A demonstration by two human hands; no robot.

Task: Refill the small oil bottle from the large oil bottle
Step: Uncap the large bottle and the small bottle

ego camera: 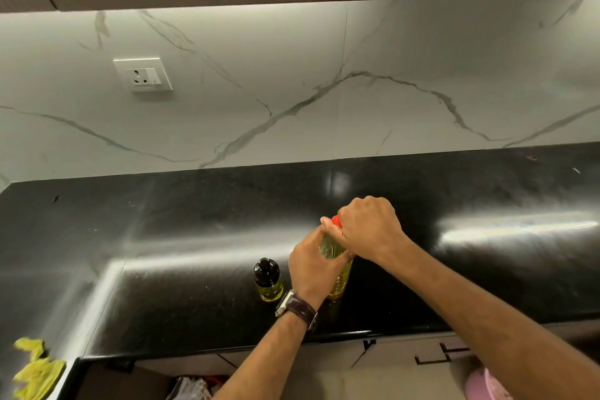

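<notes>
Looking down at a black counter point(194, 237) through the head camera, I am seeing both of my hands working on the big bottle point(337, 279), which is standing upright near the front edge, full of yellow oil. My left hand point(313, 265) is wrapping the bottle's upper body, fingers clamped around it, a watch point(297, 305) sitting on that wrist. My right hand point(368, 227) is closing over the red cap point(336, 221), fingers bunched on it from above; only a sliver of red is showing, so I cannot tell whether the cap is already loosening. The small bottle point(268, 279) is standing just beside the big one, on its left, apart from my hands, its dark top on and a little yellow oil sitting at its base. I judge that I am on the opening step. To do it well, I am thinking the left hand should be holding firm without squeezing, since a soft, full bottle may be pushing oil out as the cap frees. The base should be staying flat on the counter while the right hand turns. The small bottle is close to my left wrist, so knocking it over is a risk. A yellow cloth point(37, 370) is lying at the far left.
</notes>
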